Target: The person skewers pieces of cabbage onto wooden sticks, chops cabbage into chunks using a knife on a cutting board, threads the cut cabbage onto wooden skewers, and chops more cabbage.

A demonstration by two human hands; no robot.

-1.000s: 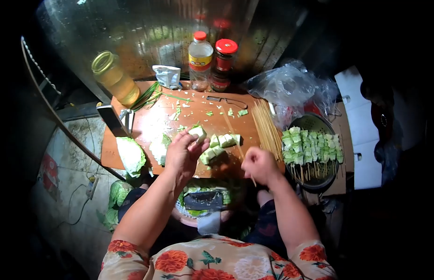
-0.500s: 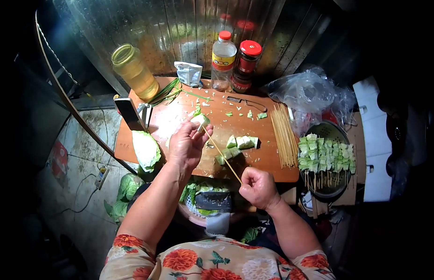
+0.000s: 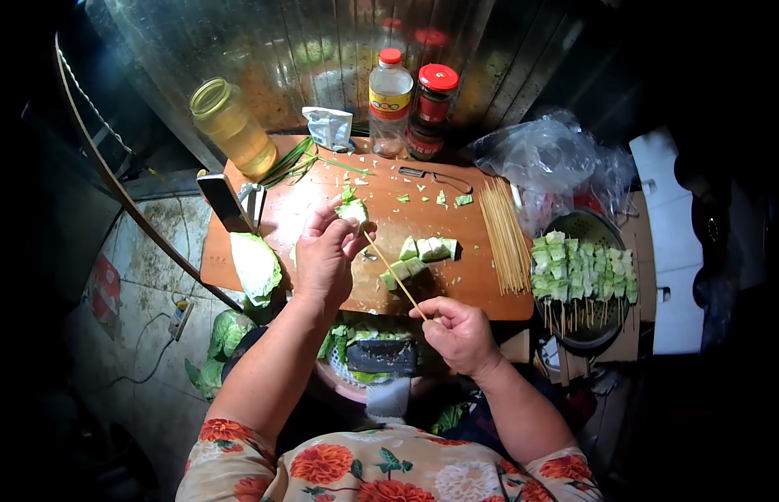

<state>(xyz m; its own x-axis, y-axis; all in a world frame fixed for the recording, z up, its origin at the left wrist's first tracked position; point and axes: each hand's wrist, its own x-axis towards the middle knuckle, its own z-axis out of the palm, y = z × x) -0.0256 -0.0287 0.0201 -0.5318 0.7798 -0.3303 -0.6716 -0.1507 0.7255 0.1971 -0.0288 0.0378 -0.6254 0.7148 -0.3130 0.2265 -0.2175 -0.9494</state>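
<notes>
My left hand [image 3: 326, 255] is closed round a folded piece of cabbage [image 3: 352, 212] above the middle of the wooden board. My right hand [image 3: 460, 335] pinches the lower end of a thin wooden skewer [image 3: 396, 276]. The skewer slants up to the left, and its far end meets the cabbage in my left hand; how deep it goes in is hidden. Cut cabbage rolls [image 3: 429, 248] lie on the board between my hands. A cabbage leaf [image 3: 255, 266] lies at the board's left edge, beside my left forearm.
Bare skewers [image 3: 504, 238] lie at the board's right. Beyond them, a colander [image 3: 603, 230] holds several filled skewers [image 3: 583, 269]. A tilted jar [image 3: 234, 130], a bottle [image 3: 390, 105], a red-lidded jar [image 3: 435, 96], a peeler [image 3: 435, 176] and a phone [image 3: 223, 202] stand or lie around the board.
My right hand has shifted slightly left and up along with the skewer, and its fingers now pinch more extended. My left fingers have spread a little round the cabbage. The view has shifted slightly.
</notes>
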